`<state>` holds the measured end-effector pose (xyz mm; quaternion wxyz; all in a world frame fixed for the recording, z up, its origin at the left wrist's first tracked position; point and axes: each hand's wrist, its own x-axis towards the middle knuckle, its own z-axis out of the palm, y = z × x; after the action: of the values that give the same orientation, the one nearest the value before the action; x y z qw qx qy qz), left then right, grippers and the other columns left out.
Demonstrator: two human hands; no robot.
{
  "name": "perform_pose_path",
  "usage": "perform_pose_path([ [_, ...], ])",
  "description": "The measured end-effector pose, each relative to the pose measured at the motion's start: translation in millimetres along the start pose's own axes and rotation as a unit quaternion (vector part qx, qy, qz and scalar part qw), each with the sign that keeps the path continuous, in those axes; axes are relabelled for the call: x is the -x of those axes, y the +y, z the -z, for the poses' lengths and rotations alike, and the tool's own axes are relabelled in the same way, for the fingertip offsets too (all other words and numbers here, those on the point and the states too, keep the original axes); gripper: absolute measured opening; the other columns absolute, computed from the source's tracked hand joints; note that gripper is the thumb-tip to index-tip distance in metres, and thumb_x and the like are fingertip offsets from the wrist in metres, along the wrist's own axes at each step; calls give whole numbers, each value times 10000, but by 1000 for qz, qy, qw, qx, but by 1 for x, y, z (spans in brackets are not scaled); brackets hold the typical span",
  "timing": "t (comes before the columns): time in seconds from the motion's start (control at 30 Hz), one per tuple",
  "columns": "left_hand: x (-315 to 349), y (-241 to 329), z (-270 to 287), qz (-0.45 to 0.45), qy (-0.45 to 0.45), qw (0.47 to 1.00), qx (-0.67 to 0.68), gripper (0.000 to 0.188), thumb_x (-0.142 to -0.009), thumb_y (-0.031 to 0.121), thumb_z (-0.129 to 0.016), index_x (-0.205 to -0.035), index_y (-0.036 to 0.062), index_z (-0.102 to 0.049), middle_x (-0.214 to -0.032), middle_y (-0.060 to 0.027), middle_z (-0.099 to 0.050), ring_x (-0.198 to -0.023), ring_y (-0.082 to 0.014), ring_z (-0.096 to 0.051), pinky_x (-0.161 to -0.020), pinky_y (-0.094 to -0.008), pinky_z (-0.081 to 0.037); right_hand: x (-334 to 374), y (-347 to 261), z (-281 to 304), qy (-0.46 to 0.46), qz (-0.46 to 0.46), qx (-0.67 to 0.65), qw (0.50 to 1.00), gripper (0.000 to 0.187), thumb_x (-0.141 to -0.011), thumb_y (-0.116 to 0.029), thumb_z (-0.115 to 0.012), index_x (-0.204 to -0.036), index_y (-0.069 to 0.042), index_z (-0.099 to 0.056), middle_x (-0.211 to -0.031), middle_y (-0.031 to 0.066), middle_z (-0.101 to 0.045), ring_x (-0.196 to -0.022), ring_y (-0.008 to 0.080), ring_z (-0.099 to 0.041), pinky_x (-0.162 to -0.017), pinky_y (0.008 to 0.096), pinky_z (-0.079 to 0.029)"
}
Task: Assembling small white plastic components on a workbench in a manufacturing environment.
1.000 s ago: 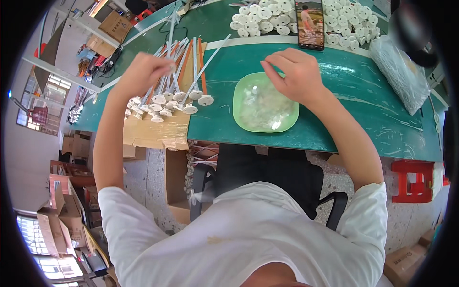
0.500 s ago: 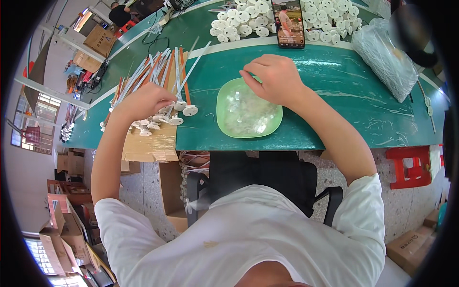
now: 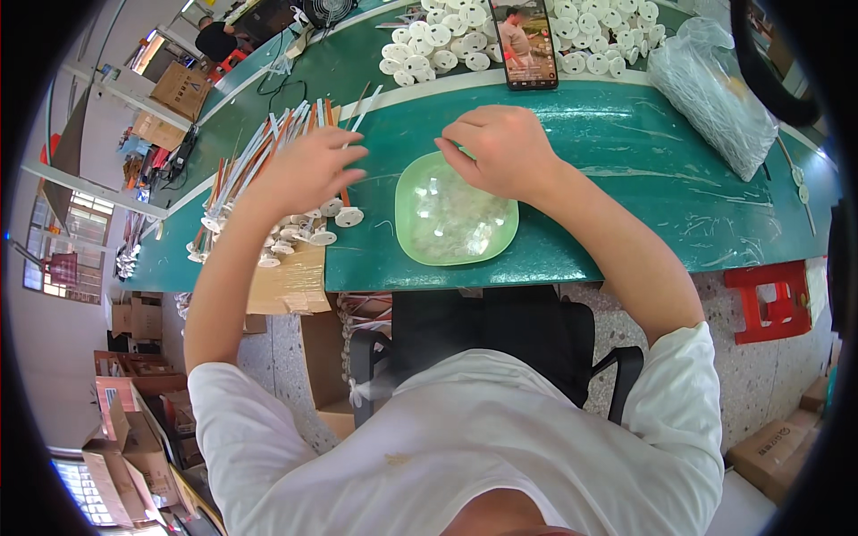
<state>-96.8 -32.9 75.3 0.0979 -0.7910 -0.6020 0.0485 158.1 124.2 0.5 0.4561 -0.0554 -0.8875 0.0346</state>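
My left hand [image 3: 315, 171] hovers with its fingers apart over a bundle of long orange and pale strips [image 3: 234, 179], and nothing shows in its grasp. White round discs [image 3: 349, 217] sit at the near ends of the strips. Above the far right rim of a light green bowl [image 3: 456, 260] is my right hand [image 3: 502, 150]. Its fingers are curled in, thumb tip close to the forefinger; whatever they might pinch is too small or hidden to make out. Inside the bowl lie many small clear, shiny pieces.
A phone [image 3: 525, 45] stands against heaped white discs [image 3: 447, 40] at the back. To the right lies a clear plastic bag [image 3: 715, 100] of thin pale pieces. Cardboard [image 3: 290, 284] lies under the discs. A red stool [image 3: 770, 304] stands at right; another person [image 3: 214, 40] sits far left.
My left hand has lifted off the discs and moved a little right and away, its fingers spreading from a pinch. My right hand keeps its curled pose above the bowl.
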Motion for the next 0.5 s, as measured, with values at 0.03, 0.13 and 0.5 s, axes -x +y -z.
perform_pose_path([
  [0.03,-6,3,-11,-19,-6,1000,-12,325,-923,290,-664,-1123,36,-704,-1069,-140,-718,-1126,-348,-612,-923,-440,-508,1,0,-2,-10,-7,0,1000,100,-823,-153,-733,-767,-75,-704,-752,60,-708,-673,255,-678,-591,370,-545],
  [0.13,-15,6,-17,23,-101,993,-59,398,-910,377,-668,-1056,10,-721,-1027,-135,-717,-1108,-335,-611,-920,-423,-514,2,1,-1,-22,-14,4,1000,117,-828,-163,-725,-756,-76,-697,-748,59,-706,-674,258,-675,-589,378,-542],
  [0.5,0,-17,-13,118,-224,962,-101,572,-734,546,-765,-937,11,-738,-966,-161,-708,-1033,-326,-631,-890,-436,-532,1,5,-2,-18,-11,16,1000,147,-834,-184,-719,-735,-81,-683,-719,51,-689,-653,261,-663,-567,389,-534],
])
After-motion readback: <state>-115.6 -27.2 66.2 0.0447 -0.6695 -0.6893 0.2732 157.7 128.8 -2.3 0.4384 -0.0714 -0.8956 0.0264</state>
